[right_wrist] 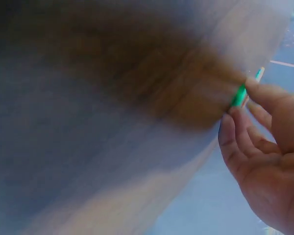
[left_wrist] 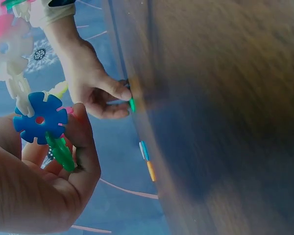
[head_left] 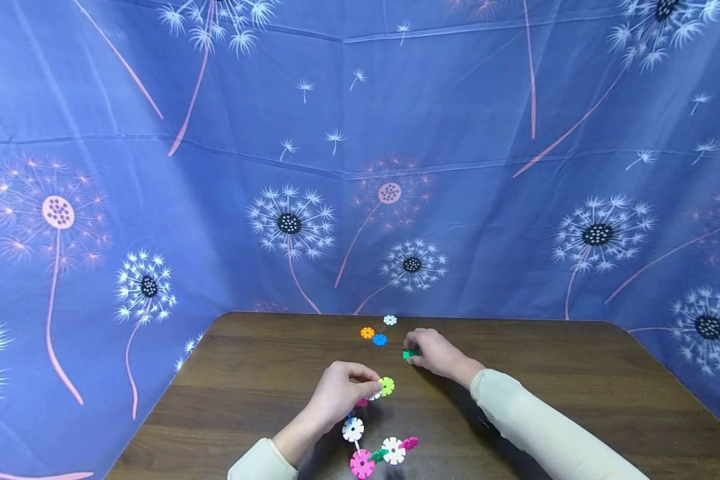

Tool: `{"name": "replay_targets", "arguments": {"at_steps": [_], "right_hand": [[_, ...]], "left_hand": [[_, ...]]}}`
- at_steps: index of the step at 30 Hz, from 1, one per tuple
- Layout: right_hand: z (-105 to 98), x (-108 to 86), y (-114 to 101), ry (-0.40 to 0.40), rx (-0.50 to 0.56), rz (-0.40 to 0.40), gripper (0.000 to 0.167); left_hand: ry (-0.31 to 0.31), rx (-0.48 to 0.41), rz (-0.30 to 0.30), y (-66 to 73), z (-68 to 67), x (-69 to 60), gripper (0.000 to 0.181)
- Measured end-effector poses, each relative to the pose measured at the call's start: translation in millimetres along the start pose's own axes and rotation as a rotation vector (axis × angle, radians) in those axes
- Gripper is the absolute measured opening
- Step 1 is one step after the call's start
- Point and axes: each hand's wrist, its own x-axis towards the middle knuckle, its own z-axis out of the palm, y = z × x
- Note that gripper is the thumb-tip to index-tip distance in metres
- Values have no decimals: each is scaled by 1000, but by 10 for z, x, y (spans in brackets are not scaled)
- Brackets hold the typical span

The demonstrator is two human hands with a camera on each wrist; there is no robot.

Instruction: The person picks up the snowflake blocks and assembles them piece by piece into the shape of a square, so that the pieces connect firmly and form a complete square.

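Note:
My left hand [head_left: 339, 393] pinches a chain of notched plastic flower discs near its yellow-green disc [head_left: 389, 387]. From there the chain hangs toward the near side, with a white disc [head_left: 353, 437], a pink disc [head_left: 362, 472], another white disc [head_left: 393, 458] and a magenta disc [head_left: 409, 443]. The left wrist view shows a blue disc [left_wrist: 29, 125] and a green disc [left_wrist: 63, 155] of the chain close to the palm. Farther right, my right hand [head_left: 437, 353] pinches a single green disc [head_left: 406, 356] at the tabletop, its fingers partly covering it.
Loose orange [head_left: 367, 329], blue [head_left: 380, 343] and white [head_left: 390, 324] discs lie toward the far edge, left of the right hand. The brown wooden table [head_left: 264, 353] meets a blue dandelion-print cloth [head_left: 216, 233] behind and at the sides.

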Motion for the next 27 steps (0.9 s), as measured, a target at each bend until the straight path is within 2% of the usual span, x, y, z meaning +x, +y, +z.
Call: {"name": "replay_targets", "arguments": {"at_steps": [3,6,8,13,17,21,27], "right_hand": [[-26,-76,-26,-53,80,68,23],[-65,-186,-84,-112,223,130,18],[-99,-266,-150,-146,367,154,15],[-171,-457,-365,-227,807,247,9],[-220,-573,-501,-263,1042,332,13],[-259,-630,-589,-257,1151,347,13],[-257,-666,-672,-200,1194,352,14]], "left_hand": [[-4,-4,1,-7,-3,-9,4],[-8,5,-2,-18,-7,-11,4],[-11,9,2,-25,-10,-7,4],[-13,22,13,-26,-10,15,4],[-15,28,16,-13,-2,21,5],[-18,35,17,8,11,8,5],[-36,40,25,47,45,-23,7]]}}
